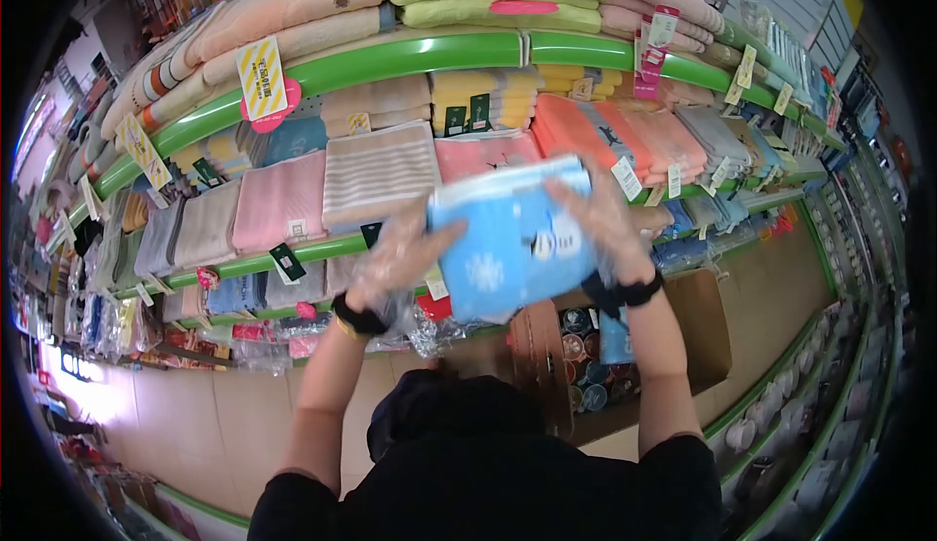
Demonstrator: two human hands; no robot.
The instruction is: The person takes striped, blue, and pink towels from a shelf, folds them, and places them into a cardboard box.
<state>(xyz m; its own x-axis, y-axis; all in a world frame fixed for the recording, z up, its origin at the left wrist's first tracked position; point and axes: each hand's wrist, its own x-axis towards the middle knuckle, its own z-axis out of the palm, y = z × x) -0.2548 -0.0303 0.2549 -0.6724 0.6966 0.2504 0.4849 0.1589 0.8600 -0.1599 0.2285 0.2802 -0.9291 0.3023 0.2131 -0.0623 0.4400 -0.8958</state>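
Observation:
A folded light-blue towel (508, 258) with a snowman and a snowflake printed on it is held up in front of the shelves, slightly blurred. My left hand (400, 253), in a thin clear plastic glove, grips its left side. On the opposite side, my right hand (600, 219) clasps the upper right edge, also gloved in clear plastic. Both thumbs lie over the printed front, while the other fingers are mostly hidden. Behind the towel are a striped beige towel stack (381, 175) and a pink stack (280, 200) on the middle shelf.
Rolled and folded towels fill the green-edged top shelf (420, 55), hung with price tags. Orange towels (581, 136) sit at middle right. Below my right arm an open cardboard box (703, 331) holds several round items. Another shelf rack (781, 385) curves along the right.

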